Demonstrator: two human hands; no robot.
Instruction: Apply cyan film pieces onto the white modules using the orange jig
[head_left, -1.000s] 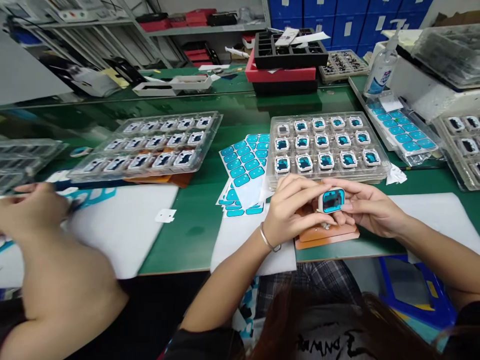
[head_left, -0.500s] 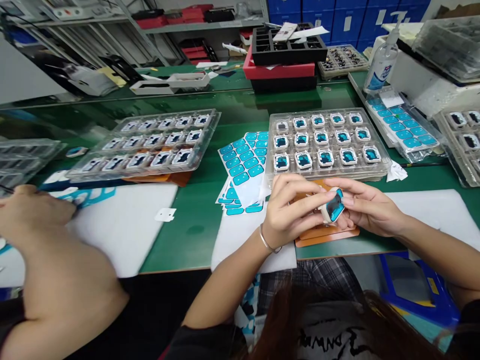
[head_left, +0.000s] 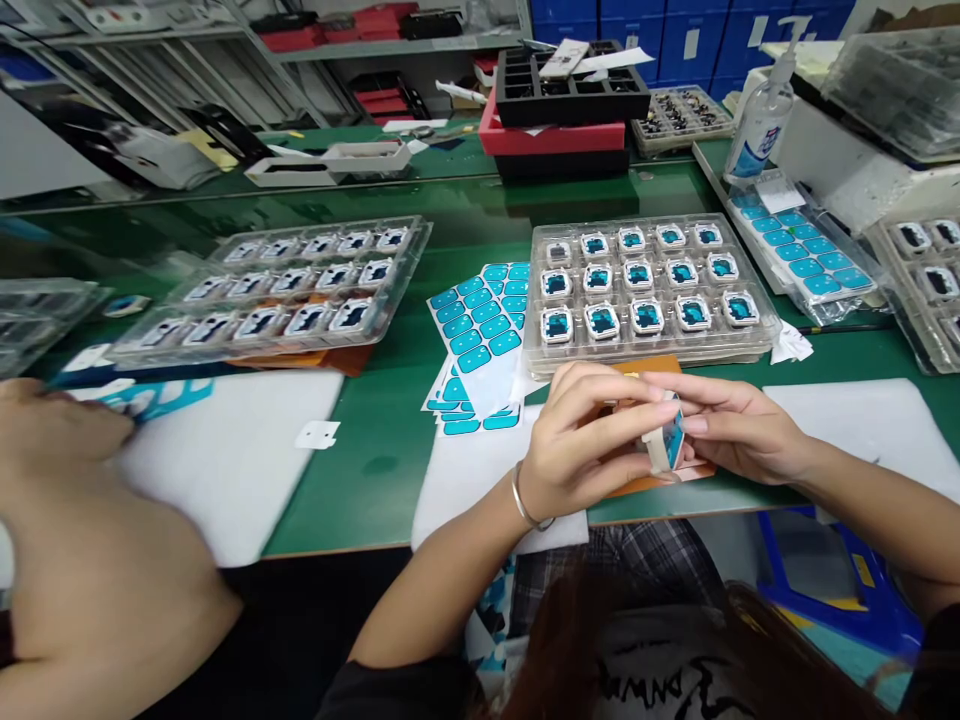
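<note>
Between my two hands is a small white watch case (head_left: 660,450) with a blue film on its face, tilted so that the face points to the right. My left hand (head_left: 589,435) grips its white side with fingers and thumb. On the film side, my right hand (head_left: 739,425) pinches the edge with thumb and fingers, which partly cover it. Just behind my hands stands a clear plastic tray (head_left: 652,350) of similar white cases with blue films. Sheets of blue stickers (head_left: 480,330) lie to the left of that tray. Orange cards (head_left: 626,488) lie under my hands.
A co-worker's blurred hand (head_left: 60,430) is at the left, near another clear tray of cases (head_left: 300,335). White foam sheets (head_left: 480,480) lie along the front edge. Behind are stacked black and red boxes (head_left: 559,135), a pump bottle (head_left: 759,125) and bagged blue stickers (head_left: 814,255).
The watch case has turned in my fingers, so its blue face now shows more edge-on. My hands stay in about the same place. The co-worker's hand has shifted slightly.
</note>
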